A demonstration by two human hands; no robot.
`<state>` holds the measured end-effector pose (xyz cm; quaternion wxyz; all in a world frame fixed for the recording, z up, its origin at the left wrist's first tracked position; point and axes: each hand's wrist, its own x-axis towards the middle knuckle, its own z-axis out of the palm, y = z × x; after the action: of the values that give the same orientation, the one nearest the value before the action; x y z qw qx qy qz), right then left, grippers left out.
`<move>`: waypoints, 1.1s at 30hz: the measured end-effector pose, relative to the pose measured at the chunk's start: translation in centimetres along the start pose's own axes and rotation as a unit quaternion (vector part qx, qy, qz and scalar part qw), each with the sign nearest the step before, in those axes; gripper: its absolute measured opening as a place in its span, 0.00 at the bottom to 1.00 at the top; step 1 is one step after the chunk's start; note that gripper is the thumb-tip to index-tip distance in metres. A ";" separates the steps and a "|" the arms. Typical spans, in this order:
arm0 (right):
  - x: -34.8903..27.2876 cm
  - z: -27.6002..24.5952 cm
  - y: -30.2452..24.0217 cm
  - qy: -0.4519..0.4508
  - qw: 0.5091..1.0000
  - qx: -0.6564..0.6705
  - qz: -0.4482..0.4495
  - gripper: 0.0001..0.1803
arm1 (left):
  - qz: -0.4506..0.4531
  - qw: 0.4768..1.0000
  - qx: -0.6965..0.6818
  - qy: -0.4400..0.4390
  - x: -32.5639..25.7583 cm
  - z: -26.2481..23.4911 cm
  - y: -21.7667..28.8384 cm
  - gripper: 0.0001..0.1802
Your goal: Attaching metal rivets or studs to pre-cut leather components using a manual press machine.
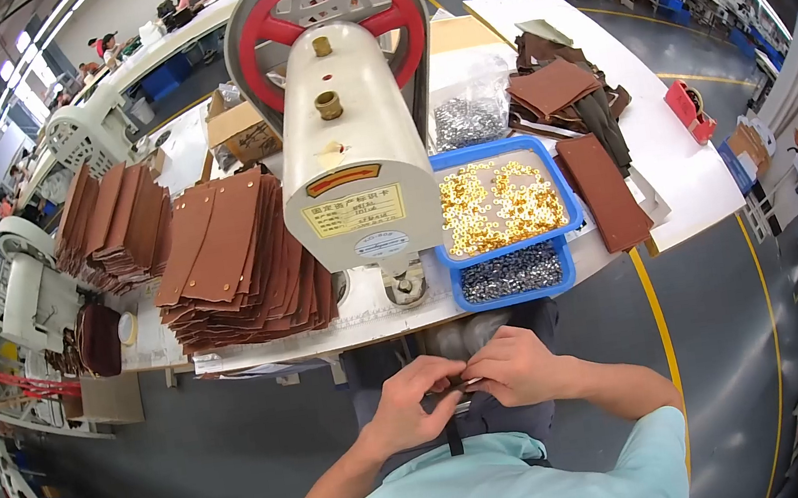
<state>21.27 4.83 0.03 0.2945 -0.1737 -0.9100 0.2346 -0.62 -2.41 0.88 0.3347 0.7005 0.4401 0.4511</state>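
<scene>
While both hands meet low in front of the body, below the table edge, the left hand (417,403) curls its fingers around a small dark piece (459,394) that is mostly hidden, and the right hand (518,366) closes over the same piece from the other side, fingertips touching the left. What the piece is cannot be told. Above them on the white worktable (670,163) stands a cream press machine with a red handwheel (350,145). Left of it lie fanned stacks of brown leather panels (229,261). Right of it sit a blue plastic tray of gold eyelets (502,203) and, just beside that, a blue tray of silver eyelets (513,274).
</scene>
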 end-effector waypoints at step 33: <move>6.5 -7.4 23.7 0.085 0.922 -0.209 0.314 0.07 | -0.243 0.965 -0.071 0.073 1.2 -2.6 -0.6 0.19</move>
<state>25.06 29.85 -4.30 0.2388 -0.5271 -0.8089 0.1040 -2.97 -0.85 1.70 0.4498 0.5122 0.5875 0.4361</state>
